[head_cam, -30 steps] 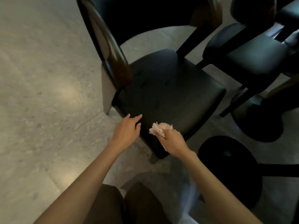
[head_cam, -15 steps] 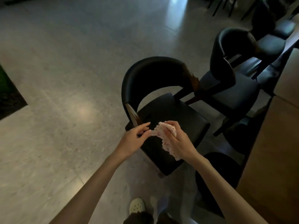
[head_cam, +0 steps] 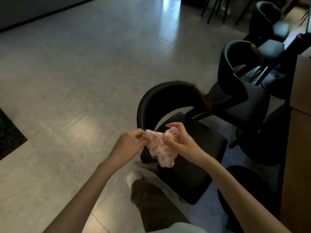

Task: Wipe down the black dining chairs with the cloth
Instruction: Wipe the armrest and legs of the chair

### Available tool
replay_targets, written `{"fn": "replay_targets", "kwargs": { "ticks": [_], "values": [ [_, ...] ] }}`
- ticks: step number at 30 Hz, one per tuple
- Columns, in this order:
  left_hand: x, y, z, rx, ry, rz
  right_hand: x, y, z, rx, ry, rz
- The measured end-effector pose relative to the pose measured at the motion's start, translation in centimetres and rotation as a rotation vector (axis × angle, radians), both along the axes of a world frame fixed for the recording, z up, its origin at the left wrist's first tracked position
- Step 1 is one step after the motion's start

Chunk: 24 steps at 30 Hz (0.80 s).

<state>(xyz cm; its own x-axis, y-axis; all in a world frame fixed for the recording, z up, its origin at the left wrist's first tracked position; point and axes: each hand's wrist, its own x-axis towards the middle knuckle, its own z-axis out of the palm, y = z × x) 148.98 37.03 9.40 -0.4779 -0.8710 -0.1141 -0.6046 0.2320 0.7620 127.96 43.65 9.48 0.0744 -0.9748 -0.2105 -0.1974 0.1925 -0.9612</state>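
Observation:
A pale pink cloth [head_cam: 159, 148] with small dark spots hangs between my two hands, above the near black dining chair [head_cam: 190, 167]. My left hand [head_cam: 129, 145] pinches the cloth's left edge. My right hand [head_cam: 181, 140] grips its right side with curled fingers. The chair has a curved black backrest [head_cam: 151, 101] and a black padded seat. A second black chair [head_cam: 239, 91] stands just behind it to the right, and a third one [head_cam: 269, 26] further back.
A wooden table [head_cam: 299, 148] runs along the right edge, with a round black table base [head_cam: 244, 190] on the floor under it. My leg and a white shoe [head_cam: 134, 177] stand beside the near chair. Pale tiled floor spreads to the left. Dark chair legs [head_cam: 217, 9] stand far back.
I have risen away from the seat, so the chair looks smaller and lower. My left hand left the seat edge and took hold of the cloth, which now spreads between both hands.

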Motion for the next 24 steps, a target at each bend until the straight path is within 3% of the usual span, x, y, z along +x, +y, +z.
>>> {"fn": "replay_targets", "kwargs": {
  "ticks": [4,9,12,19,24],
  "values": [
    [1.3,-8.3,-0.7,0.002,-0.013,-0.041,-0.5,-6.0,-1.1,-0.028,0.039,-0.129],
    [0.4,-19.8,-0.1,0.013,-0.004,-0.142,-0.7,-13.4,-0.6,-0.011,-0.105,-0.413],
    [-0.7,-24.9,0.4,0.013,-0.01,-0.234,-0.7,-17.2,0.7,-0.074,-0.089,-0.514],
    [-6.8,-32.1,0.8,0.144,0.053,-0.74,0.0,-23.0,2.4,-0.063,0.096,-0.539],
    [-10.2,-36.7,-0.2,0.194,0.109,-0.998,1.9,-24.8,3.6,-0.08,0.035,-0.72]
  ]
}}
